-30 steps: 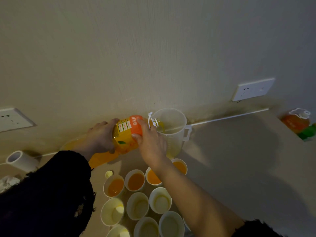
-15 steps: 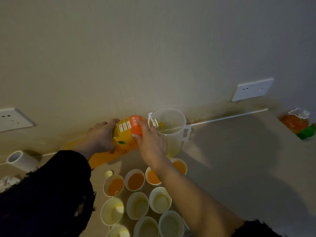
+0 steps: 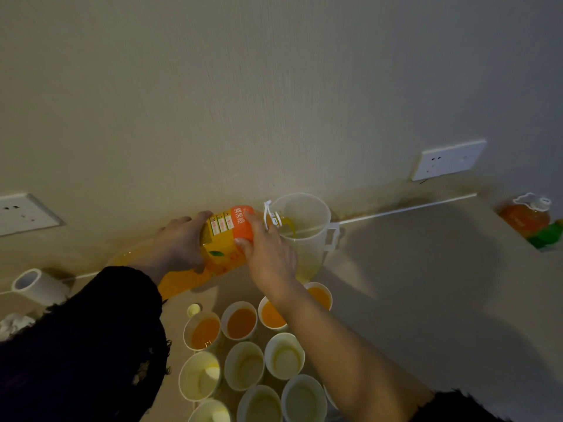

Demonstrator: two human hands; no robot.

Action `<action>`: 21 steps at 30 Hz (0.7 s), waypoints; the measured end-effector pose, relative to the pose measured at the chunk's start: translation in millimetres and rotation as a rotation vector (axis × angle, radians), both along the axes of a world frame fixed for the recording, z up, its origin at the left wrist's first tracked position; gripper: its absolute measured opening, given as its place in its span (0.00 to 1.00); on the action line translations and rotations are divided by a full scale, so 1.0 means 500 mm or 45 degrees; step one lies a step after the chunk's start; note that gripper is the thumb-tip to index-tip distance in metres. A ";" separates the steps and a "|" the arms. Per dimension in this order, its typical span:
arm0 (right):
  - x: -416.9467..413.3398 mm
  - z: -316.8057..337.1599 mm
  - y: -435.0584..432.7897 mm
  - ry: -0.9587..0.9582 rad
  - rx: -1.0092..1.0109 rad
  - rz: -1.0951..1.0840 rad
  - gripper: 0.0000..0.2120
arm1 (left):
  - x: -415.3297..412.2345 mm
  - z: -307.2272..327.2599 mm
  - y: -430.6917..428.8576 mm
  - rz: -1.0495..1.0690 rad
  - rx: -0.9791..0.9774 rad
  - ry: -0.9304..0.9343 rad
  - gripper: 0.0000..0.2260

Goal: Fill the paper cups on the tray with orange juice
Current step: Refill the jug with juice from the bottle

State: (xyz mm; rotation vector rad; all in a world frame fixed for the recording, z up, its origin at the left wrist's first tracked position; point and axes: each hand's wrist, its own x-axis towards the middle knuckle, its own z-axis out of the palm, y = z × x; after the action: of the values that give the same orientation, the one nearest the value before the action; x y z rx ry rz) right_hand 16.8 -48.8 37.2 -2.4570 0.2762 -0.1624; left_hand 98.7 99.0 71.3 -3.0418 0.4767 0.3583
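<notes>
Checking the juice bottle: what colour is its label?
The bottle has an orange and yellow label; head view.

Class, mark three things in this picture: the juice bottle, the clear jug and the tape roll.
juice bottle (image 3: 224,240): head view, on its yellow label between the hands.
clear jug (image 3: 306,208): head view, on its far inner wall.
tape roll (image 3: 48,289): head view, on its outer side.

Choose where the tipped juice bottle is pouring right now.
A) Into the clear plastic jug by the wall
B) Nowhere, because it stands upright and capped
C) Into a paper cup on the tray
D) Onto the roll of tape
A: the left hand and right hand hold the juice bottle on its side with its neck over the rim of the clear jug, and juice is running in.
</notes>
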 end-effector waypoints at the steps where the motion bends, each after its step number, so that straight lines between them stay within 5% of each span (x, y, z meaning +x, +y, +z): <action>1: 0.000 0.000 0.000 -0.002 -0.002 -0.001 0.26 | 0.000 0.001 0.000 -0.003 -0.005 0.005 0.51; 21: 0.001 0.002 -0.001 0.009 0.004 -0.006 0.25 | 0.002 0.004 0.002 -0.010 -0.024 0.032 0.52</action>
State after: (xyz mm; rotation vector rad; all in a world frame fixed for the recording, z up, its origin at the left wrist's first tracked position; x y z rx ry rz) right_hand 17.1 -49.2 38.0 -2.4547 0.2847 -0.1549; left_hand 99.9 99.9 73.5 -3.0561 0.4960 0.3942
